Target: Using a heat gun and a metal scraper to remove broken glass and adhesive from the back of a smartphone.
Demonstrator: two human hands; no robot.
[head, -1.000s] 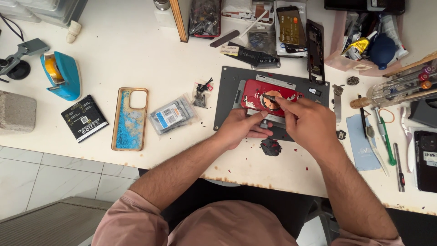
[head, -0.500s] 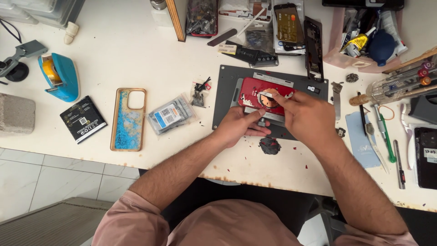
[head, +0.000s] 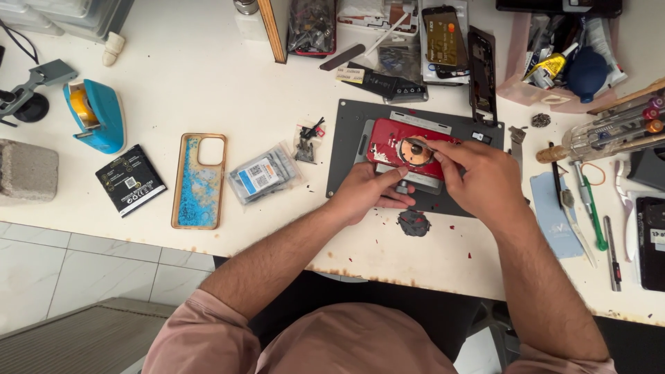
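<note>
a white bench (head: pixel 208 83), cluttered along its far edge and right side. on it, near the front middle, a dark grey work mat (head: pixel 346 149), and on the mat a red phone back (head: pixel 388 138) lying flat, held in a metal frame. left of the mat, well apart, a phone case (head: pixel 199 181) with blue glitter and a tan rim, lying flat. further left, a blue tape dispenser (head: pixel 97 114) and a small black box (head: pixel 130 180). at the left edge, a grey block (head: pixel 28 170). between case and mat, a clear bag of parts (head: pixel 263 174) and a little heap of dark scraps (head: pixel 308 142). to the right of the mat, a pale blue card (head: pixel 557 215), a green-handled tool (head: pixel 592 208) and a black phone (head: pixel 651 242) at the edge. at the far right corner, a pink tray (head: pixel 516 79) of odds and ends.

right hand (head: pixel 485 181) over the right end of the red phone back, grip narrow, thumb and forefinger pinched on a round copper coil (head: pixel 414 150) that sits on the red back near its middle. left hand (head: pixel 364 194) at the near edge of the mat, fingers flat and pressing on the frame just below the coil, holding nothing. just in front of the mat, a dark grey crumpled scrap (head: pixel 414 223) with red flecks scattered around it.
</note>
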